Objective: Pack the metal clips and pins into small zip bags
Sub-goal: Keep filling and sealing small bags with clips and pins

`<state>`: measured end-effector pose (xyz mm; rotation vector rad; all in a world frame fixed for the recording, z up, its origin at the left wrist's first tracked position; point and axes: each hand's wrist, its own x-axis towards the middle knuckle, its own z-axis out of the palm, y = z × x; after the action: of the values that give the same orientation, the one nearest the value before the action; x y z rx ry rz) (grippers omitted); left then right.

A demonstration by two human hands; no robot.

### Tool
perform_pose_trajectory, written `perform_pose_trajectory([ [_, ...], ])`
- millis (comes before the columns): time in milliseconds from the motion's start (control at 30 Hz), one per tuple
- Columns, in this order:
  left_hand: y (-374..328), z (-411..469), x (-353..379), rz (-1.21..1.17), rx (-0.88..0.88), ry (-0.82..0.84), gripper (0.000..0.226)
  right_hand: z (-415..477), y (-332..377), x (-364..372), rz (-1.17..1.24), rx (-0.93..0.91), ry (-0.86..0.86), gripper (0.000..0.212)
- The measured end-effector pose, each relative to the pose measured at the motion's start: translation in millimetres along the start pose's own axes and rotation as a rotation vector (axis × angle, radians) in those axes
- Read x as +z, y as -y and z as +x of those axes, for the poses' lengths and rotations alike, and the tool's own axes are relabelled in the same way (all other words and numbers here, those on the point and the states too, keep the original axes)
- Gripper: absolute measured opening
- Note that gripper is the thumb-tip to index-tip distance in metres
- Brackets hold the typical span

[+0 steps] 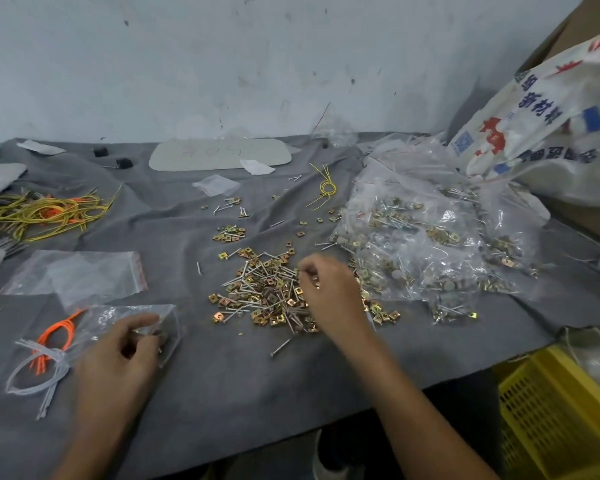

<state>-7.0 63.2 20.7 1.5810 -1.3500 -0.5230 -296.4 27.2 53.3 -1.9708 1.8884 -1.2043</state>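
From the head camera, my left grip [118, 355] rests low on the grey cloth [222, 382] that covers the worktop. Thumb and fingers are clenched on the edge of a small clear zip bag [136, 317], which lies flat under them. A few dark pieces show inside it beneath my fingers, too blurred to name.

My right grip [329, 292] is over the right side of the loose heap of brass clips and steel pins [264, 289] in the middle of the cloth. Its fingers curl down into the heap. I cannot tell whether they have hold of a piece. One pin [280, 347] lies alone just below the heap, and a smaller cluster of clips [229, 233] sits farther back.

Right of the heap is a pile of filled bags [430, 244], clips and pins showing through the plastic. Behind it leans a printed woven sack [541, 109].

Empty zip bags [84, 275] with red strips lie above my left grip. Orange ties [58, 336] and white ties [39, 372] lie just left of it. A tangle of yellow wires [42, 213] sits at the far left, and a yellow crate [561, 417] stands below the worktop's right edge.
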Motion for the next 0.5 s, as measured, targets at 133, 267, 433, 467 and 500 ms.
perform_pose_trajectory([
  [133,-6,-2,1,-0.002,0.003,-0.018,0.031,29,-52,-31,-0.365,0.144,0.142,0.019],
  [267,-7,-3,0,-0.012,-0.009,-0.028,0.032,37,-59,-32,-0.452,0.094,0.261,0.025],
  [433,-10,-2,-2,0.003,-0.018,-0.030,0.031,40,-55,-31,-0.344,0.081,0.317,0.009],
  [467,-10,-2,-3,0.007,-0.024,-0.031,0.031,40,-56,-30,-0.322,0.091,0.322,0.007],
  [500,-11,-3,-3,0.011,-0.027,-0.032,0.032,40,-56,-29,-0.300,0.106,0.322,0.007],
])
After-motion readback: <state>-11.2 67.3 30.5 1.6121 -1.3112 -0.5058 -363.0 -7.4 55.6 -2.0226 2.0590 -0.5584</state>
